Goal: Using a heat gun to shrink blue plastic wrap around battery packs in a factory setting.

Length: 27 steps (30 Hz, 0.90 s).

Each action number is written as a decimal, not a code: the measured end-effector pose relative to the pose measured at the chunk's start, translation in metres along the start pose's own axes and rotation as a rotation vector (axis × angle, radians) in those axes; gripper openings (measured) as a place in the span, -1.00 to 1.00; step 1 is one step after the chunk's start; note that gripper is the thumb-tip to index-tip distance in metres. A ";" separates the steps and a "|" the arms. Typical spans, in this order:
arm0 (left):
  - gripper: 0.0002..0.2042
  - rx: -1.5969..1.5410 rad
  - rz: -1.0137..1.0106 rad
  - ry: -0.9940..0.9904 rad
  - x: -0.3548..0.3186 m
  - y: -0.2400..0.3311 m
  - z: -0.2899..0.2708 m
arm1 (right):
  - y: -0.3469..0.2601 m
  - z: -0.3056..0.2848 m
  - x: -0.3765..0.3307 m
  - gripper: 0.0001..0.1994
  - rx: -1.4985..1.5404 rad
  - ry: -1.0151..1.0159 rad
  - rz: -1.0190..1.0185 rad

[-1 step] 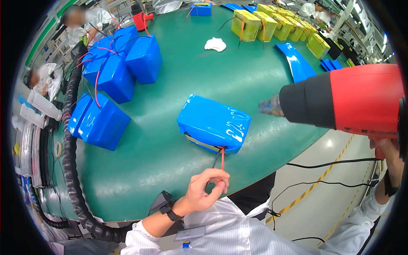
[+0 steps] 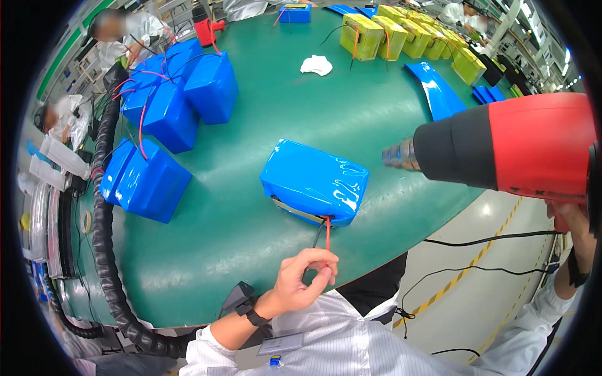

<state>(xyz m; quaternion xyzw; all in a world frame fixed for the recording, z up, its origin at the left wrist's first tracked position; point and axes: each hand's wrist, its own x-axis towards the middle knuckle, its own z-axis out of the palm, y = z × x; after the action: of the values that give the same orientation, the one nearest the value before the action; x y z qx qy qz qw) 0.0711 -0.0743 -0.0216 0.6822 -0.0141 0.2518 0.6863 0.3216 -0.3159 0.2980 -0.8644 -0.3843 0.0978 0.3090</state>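
In the middle of the green table lies a battery pack (image 2: 310,175) in glossy blue shrink wrap, wrinkled at its right end. A red wire (image 2: 328,235) and a black wire come out of its near end. My left hand (image 2: 307,279) pinches these wires just in front of the pack. On the right, my right hand (image 2: 574,222) grips the handle of a red and black heat gun (image 2: 501,144), partly cut off by the picture's edge. Its metal nozzle (image 2: 399,155) points left toward the pack, with a gap between them.
Several blue-wrapped packs (image 2: 169,116) stand at the left beside a black ribbed hose (image 2: 103,219). Yellow packs (image 2: 389,37) line the far right, near a blue wrap sleeve (image 2: 436,91). A white crumpled cloth (image 2: 316,65) and another red heat gun (image 2: 207,28) lie farther back. Co-workers sit beyond.
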 end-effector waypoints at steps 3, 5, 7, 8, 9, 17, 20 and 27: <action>-0.80 -0.003 0.005 0.000 0.000 -0.001 -0.002 | 0.015 0.003 0.001 -0.81 0.210 -0.027 -0.163; -0.81 -0.009 -0.006 -0.004 0.002 -0.002 -0.004 | 0.013 -0.001 -0.009 -0.81 0.083 -0.001 -0.099; -0.81 -0.009 0.004 -0.006 0.002 -0.003 -0.004 | 0.015 -0.003 -0.015 -0.82 -0.043 0.027 -0.027; -0.81 -0.010 0.014 -0.005 0.002 -0.004 -0.004 | 0.019 -0.004 -0.015 -0.81 0.001 0.001 -0.045; -0.81 -0.010 0.013 -0.007 0.002 -0.004 -0.004 | 0.022 -0.004 -0.016 -0.80 0.045 -0.026 -0.063; -0.79 0.015 0.022 0.005 0.004 -0.004 -0.004 | 0.020 0.012 -0.009 -0.81 0.031 0.018 -0.143; -0.78 0.007 0.024 0.010 0.005 -0.005 -0.004 | 0.015 0.013 -0.005 -0.81 0.019 -0.001 -0.154; -0.79 -0.008 0.018 0.020 0.003 -0.005 -0.003 | 0.006 0.015 0.002 -0.81 -0.002 -0.028 -0.163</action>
<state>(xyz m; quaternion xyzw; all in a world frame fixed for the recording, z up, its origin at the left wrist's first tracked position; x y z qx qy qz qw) 0.0745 -0.0697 -0.0255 0.6769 -0.0143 0.2646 0.6868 0.3202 -0.3102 0.2828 -0.8291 -0.4577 0.0840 0.3098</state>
